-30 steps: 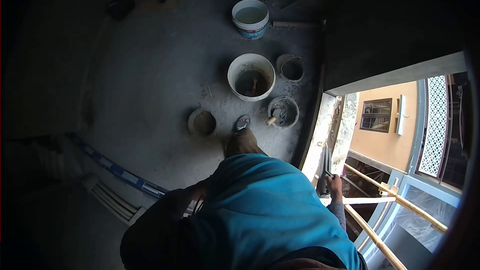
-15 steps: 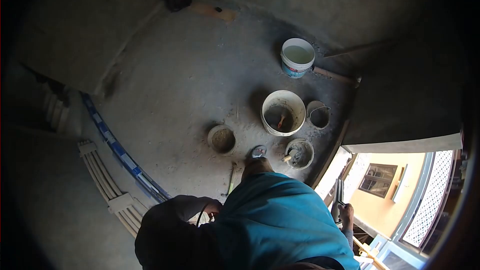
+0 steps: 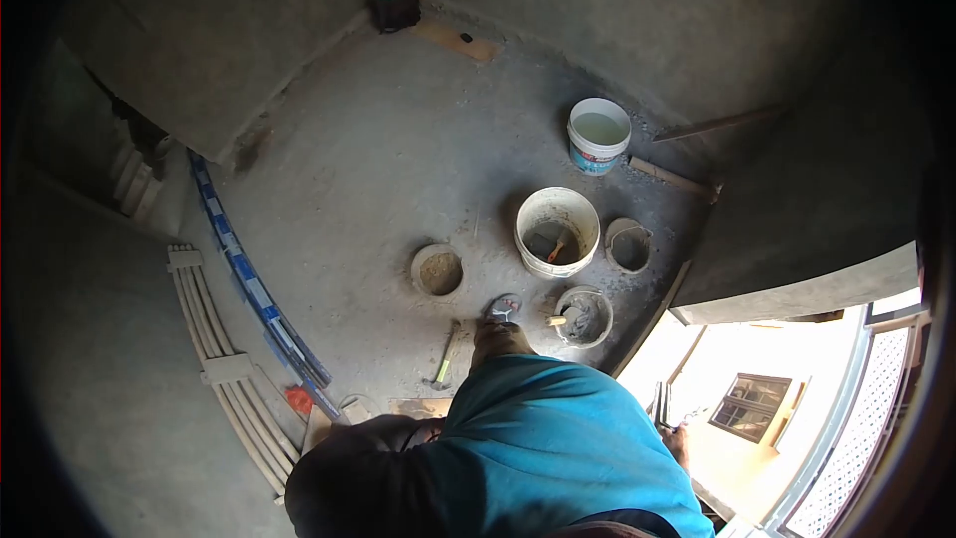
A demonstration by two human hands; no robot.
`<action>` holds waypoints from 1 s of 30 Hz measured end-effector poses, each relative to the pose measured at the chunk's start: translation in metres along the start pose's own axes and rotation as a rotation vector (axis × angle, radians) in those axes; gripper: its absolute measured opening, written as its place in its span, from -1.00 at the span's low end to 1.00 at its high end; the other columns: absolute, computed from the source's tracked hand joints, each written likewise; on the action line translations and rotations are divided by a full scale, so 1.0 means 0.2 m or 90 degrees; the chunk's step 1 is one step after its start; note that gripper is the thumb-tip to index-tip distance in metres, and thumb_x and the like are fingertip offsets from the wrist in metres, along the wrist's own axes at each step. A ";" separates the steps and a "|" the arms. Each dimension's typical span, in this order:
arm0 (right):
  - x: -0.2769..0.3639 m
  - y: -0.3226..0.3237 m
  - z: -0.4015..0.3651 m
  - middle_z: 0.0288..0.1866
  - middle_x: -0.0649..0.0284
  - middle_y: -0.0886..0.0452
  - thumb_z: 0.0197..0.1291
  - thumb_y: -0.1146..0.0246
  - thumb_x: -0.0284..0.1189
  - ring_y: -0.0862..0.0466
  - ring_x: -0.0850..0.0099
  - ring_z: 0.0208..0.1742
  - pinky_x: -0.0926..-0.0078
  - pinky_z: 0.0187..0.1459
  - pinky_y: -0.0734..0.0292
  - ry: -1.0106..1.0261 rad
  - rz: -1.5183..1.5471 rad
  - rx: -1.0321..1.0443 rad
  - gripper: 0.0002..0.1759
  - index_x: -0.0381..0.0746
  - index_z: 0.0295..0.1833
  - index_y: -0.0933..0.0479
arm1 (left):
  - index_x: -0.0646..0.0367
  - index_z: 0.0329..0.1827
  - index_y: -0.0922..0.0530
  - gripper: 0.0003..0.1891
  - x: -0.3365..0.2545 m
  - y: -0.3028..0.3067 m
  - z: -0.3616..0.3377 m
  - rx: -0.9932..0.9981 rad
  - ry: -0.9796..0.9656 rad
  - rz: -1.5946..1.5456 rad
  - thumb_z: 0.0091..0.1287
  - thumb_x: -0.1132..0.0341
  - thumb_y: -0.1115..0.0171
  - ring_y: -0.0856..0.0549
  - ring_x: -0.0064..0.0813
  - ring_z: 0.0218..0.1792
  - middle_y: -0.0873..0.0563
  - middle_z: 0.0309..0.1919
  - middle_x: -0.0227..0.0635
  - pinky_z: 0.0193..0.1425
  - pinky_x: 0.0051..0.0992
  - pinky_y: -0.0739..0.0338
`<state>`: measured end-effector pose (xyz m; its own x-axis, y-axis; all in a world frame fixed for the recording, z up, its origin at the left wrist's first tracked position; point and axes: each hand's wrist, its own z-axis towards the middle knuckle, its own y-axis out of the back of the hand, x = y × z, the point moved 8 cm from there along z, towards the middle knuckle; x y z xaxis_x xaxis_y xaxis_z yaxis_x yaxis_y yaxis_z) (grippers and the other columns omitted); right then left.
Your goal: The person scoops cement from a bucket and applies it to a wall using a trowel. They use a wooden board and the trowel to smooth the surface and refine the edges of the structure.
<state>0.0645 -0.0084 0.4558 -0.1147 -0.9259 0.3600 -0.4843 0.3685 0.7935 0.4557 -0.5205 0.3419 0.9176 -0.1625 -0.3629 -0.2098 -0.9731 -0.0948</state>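
Observation:
My right hand (image 3: 677,438) is at the lower right, beside the teal clothing and against the bright opening. Its fingers are closed round a long grey tool (image 3: 661,403) that points upward. Only a small part of my left hand (image 3: 428,430) shows below the floor area, between a dark sleeve and the teal clothing; its fingers and anything in them are hidden. A hammer (image 3: 440,371) with a green part lies just above it. My sandalled foot (image 3: 505,307) stands beside a mortar bucket (image 3: 597,319) with a wooden-handled tool in it.
A large white bucket (image 3: 531,254) holds a brush. Around it are a small bucket (image 3: 609,247), a bowl of sandy material (image 3: 416,279) and a white pail of liquid (image 3: 595,156). Blue-and-white strips (image 3: 239,269) and pale slats (image 3: 199,314) lie at left.
The view has shifted, and the hammer and a red item at lower left show more fully. My left hand is more hidden. My right hand still holds the grey tool, lower in view.

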 end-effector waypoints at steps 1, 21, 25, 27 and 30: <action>-0.12 -0.05 0.03 -0.40 -0.16 -0.68 0.12 -0.30 -0.31 -0.74 0.08 -0.38 0.20 -0.34 -0.61 -0.014 0.008 0.014 -0.59 -0.54 -0.22 -0.59 | 0.24 0.19 -0.57 -0.55 0.00 -0.02 -0.06 0.002 0.010 -0.008 0.47 0.05 -0.11 -0.64 -0.21 0.14 -0.68 0.08 -0.11 0.27 -0.25 -0.47; -0.20 -0.18 0.20 -0.51 0.01 -0.64 0.23 -0.35 -0.18 -0.68 0.30 -0.58 0.28 -0.54 -0.57 -0.033 -0.018 -0.002 -0.54 -0.47 -0.18 -0.56 | 0.24 0.19 -0.57 -0.58 0.46 -0.06 -0.41 -0.156 0.088 -0.088 0.45 0.10 -0.15 -0.64 -0.20 0.13 -0.68 0.06 -0.13 0.26 -0.23 -0.48; 0.06 -0.17 0.22 -0.49 0.02 -0.65 0.24 -0.34 -0.18 -0.67 0.31 -0.59 0.30 -0.54 -0.56 -0.025 0.022 0.027 -0.53 -0.46 -0.12 -0.55 | 0.24 0.19 -0.57 -0.58 0.46 0.00 -0.44 -0.166 0.107 -0.102 0.45 0.11 -0.16 -0.65 -0.20 0.13 -0.68 0.06 -0.13 0.26 -0.23 -0.48; 0.22 -0.17 0.28 -0.49 0.05 -0.65 0.24 -0.33 -0.16 -0.67 0.33 -0.58 0.32 -0.52 -0.56 0.028 -0.018 0.047 -0.53 -0.44 -0.11 -0.56 | 0.24 0.19 -0.57 -0.59 0.49 0.04 -0.44 -0.166 0.115 -0.101 0.45 0.11 -0.16 -0.65 -0.20 0.13 -0.68 0.06 -0.13 0.26 -0.23 -0.49; 0.46 -0.20 0.37 -0.52 0.08 -0.63 0.25 -0.31 -0.18 -0.68 0.32 -0.54 0.33 -0.48 -0.54 0.086 -0.015 0.018 -0.58 -0.40 -0.13 -0.56 | 0.24 0.18 -0.57 -0.59 0.48 0.11 -0.46 -0.164 0.132 -0.102 0.44 0.12 -0.17 -0.65 -0.20 0.12 -0.69 0.06 -0.14 0.26 -0.22 -0.49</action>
<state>0.0093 -0.1148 0.4219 0.0136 -0.9137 0.4061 -0.5097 0.3431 0.7890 0.5697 -0.5716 0.3910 0.9865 -0.0085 -0.1637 0.0098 -0.9938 0.1107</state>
